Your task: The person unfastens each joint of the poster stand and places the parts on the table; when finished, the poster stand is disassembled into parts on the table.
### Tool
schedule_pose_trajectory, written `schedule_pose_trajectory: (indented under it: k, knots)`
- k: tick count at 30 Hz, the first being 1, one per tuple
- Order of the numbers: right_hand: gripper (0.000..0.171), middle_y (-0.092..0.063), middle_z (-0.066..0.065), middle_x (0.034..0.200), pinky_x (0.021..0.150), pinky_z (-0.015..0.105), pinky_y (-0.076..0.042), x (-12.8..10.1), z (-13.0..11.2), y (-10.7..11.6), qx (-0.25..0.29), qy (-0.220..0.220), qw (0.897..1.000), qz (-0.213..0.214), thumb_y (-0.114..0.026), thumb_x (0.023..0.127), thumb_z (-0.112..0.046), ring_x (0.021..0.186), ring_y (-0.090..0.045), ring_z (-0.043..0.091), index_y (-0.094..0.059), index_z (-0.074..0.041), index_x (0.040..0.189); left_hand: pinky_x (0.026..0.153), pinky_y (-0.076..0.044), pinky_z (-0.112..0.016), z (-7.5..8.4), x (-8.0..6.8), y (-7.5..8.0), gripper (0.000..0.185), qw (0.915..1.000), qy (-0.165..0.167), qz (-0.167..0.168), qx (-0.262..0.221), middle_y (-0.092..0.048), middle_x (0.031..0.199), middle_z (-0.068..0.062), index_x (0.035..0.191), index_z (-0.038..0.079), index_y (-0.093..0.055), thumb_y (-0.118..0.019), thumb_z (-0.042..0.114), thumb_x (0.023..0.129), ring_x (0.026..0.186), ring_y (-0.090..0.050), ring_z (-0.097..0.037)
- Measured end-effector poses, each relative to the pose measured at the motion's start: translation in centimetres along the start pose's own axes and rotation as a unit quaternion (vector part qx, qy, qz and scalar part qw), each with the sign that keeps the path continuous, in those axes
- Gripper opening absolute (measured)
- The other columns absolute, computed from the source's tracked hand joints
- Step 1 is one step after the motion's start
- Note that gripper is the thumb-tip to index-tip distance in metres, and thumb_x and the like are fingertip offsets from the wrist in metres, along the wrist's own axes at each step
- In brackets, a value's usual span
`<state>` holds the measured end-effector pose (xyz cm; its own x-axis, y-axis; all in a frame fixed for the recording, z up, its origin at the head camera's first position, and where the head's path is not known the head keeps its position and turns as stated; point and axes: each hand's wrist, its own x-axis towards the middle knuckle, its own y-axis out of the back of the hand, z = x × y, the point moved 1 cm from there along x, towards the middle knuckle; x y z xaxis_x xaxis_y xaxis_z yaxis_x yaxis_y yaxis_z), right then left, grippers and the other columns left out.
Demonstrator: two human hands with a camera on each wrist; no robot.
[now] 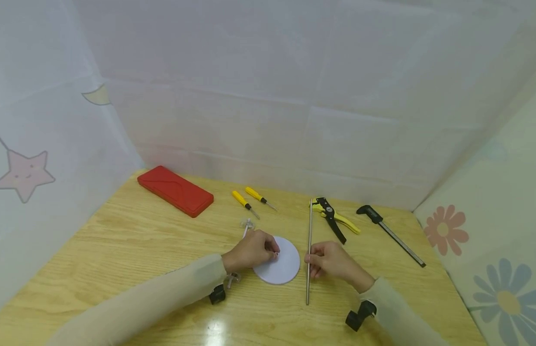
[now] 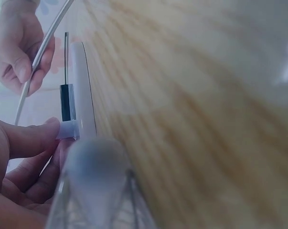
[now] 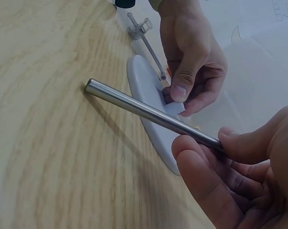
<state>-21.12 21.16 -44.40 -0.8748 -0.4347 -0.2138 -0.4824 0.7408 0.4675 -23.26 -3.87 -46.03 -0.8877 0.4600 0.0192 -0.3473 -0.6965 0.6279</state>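
Note:
A white round base (image 1: 281, 271) lies flat on the table with a short white socket (image 3: 174, 108) standing up from it. My left hand (image 1: 253, 250) pinches that socket between thumb and fingers. In my right hand (image 1: 332, 262) is a straight metal rod (image 1: 309, 235), gripped between thumb and fingers to the right of the base. The rod's near end (image 3: 92, 86) is raised a little off the wood, and the rod and base are apart. Partly hidden under my left hand and wrist is a thin white rod with clear plastic pieces (image 1: 248, 224) at its ends.
Two yellow-handled screwdrivers (image 1: 241, 198) lie behind the base, with a red case (image 1: 176, 191) to their left. Yellow-and-black wire strippers (image 1: 332, 218) lie just beyond the metal rod, and a caliper (image 1: 395, 236) sits farther right. White cloth (image 1: 268, 120) walls off the table's back and sides.

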Motion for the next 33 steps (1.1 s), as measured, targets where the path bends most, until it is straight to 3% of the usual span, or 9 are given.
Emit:
schedule_pose_trajectory:
  k: [4, 12, 25, 33]
  knots:
    - [0.024, -0.070, 0.008, 0.068, 0.057, 0.033, -0.061, 0.1, 0.3, -0.3, -0.009, -0.008, 1.000, 0.003, -0.060, 0.102, -0.013, 0.057, -0.066, 0.012, -0.066, 0.008, 0.092, 0.063, -0.056, -0.020, 0.0, 0.0, 0.0, 0.006, 1.0000, -0.004, 0.000, -0.001, -0.075, 0.082, -0.002, 0.089, 0.006, -0.078, -0.077, 0.004, 0.083, 0.074, -0.065, -0.007]
    - [0.020, -0.066, 0.004, 0.063, 0.053, 0.029, -0.059, 0.2, 1.3, -1.7, 0.023, -0.057, 0.997, 0.044, -0.061, 0.100, -0.014, 0.053, -0.065, 0.010, -0.068, 0.003, 0.091, 0.061, -0.055, -0.021, 0.1, 0.0, 0.1, 0.007, 0.9999, -0.012, 0.006, -0.002, -0.074, 0.082, -0.004, 0.089, 0.004, -0.078, -0.075, 0.003, 0.083, 0.074, -0.064, -0.010]
    - [0.023, -0.066, 0.006, 0.065, 0.051, 0.031, -0.059, 0.6, 2.3, -2.4, 0.050, -0.077, 0.995, 0.032, -0.064, 0.099, -0.018, 0.051, -0.065, 0.011, -0.067, 0.003, 0.091, 0.063, -0.056, -0.020, 0.2, -0.2, 0.1, 0.006, 1.0000, -0.004, 0.001, -0.002, -0.075, 0.084, -0.004, 0.090, 0.005, -0.078, -0.076, 0.004, 0.084, 0.075, -0.065, -0.009]
    - [0.020, -0.066, 0.005, 0.063, 0.050, 0.030, -0.058, 0.7, 2.3, -2.3, 0.060, -0.095, 0.993, 0.033, -0.065, 0.098, -0.018, 0.051, -0.065, 0.011, -0.065, 0.001, 0.091, 0.062, -0.056, -0.021, 0.3, -0.3, 0.1, 0.006, 0.9998, -0.018, -0.001, -0.003, -0.075, 0.083, -0.005, 0.089, 0.003, -0.077, -0.076, 0.002, 0.084, 0.074, -0.065, -0.010]
